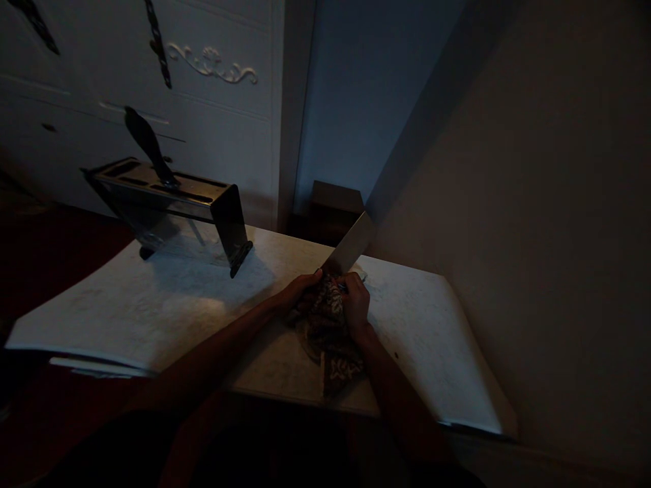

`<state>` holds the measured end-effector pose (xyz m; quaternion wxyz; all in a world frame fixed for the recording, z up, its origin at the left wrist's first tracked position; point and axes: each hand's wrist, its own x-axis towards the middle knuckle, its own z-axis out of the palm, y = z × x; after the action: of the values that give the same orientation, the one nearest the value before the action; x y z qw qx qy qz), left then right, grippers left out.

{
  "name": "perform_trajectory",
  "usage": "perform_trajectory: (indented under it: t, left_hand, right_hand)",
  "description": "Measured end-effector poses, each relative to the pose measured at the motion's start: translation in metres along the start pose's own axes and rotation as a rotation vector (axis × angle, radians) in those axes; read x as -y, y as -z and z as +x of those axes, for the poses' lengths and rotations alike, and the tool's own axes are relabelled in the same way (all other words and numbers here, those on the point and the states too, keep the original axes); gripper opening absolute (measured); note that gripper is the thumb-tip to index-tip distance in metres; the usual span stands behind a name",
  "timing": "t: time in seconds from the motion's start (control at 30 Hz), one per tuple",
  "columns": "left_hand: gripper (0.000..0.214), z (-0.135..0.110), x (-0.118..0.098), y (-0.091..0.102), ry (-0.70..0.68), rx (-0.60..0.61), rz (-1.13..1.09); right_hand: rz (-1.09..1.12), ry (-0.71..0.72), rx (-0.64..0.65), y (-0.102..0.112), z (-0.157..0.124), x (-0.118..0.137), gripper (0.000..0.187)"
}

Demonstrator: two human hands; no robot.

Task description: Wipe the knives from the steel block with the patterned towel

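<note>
A broad cleaver blade [352,245] sticks up and away from my hands over a pale table [167,305]. A dark patterned cloth [333,339] is bunched around the knife's lower part and trails toward the table's near edge. My left hand [300,291] is closed on the cloth at the blade's base. Pressed against the cloth on the other side, my right hand [354,303] is closed too. The knife's handle is hidden by the cloth and my hands. The room is very dim.
A metal knife block [167,203] stands on the table's far left with one black-handled knife [147,146] in a slot. A white cabinet [152,88] lies behind, a plain wall [534,203] to the right, and a small dark box [336,203] beyond the table.
</note>
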<state>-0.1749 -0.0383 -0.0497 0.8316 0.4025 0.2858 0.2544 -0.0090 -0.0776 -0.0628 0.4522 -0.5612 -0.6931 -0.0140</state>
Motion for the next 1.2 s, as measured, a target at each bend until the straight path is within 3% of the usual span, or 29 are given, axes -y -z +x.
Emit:
perform_trajectory:
  t: [0.17,0.43,0.6,0.93,1.1,1.2]
  left_hand:
    - [0.050,0.002,-0.003,0.006,0.042,0.062,-0.171]
    - [0.042,0.000,-0.016,0.029,-0.006,0.146,-0.418]
    - [0.045,-0.001,-0.020,0.034,-0.023,0.128,-0.515]
    - [0.039,0.003,-0.014,0.042,0.015,0.174,-0.420]
    - [0.037,0.005,-0.010,0.039,0.022,0.098,-0.282]
    - [0.041,0.006,-0.008,0.038,0.025,0.065,-0.190]
  right_hand:
    - [0.036,-0.052,-0.011,-0.001,0.002,-0.006,0.011]
    - [0.215,-0.291,-0.094,0.008,0.011,-0.027,0.007]
    - [0.331,-0.392,-0.120,0.004,0.011,-0.031,0.018]
    - [0.496,-0.518,0.051,0.011,0.015,-0.048,0.045]
    - [0.374,-0.455,0.200,0.022,0.014,-0.060,0.025]
    - [0.385,-0.488,0.166,0.030,0.015,-0.057,0.026]
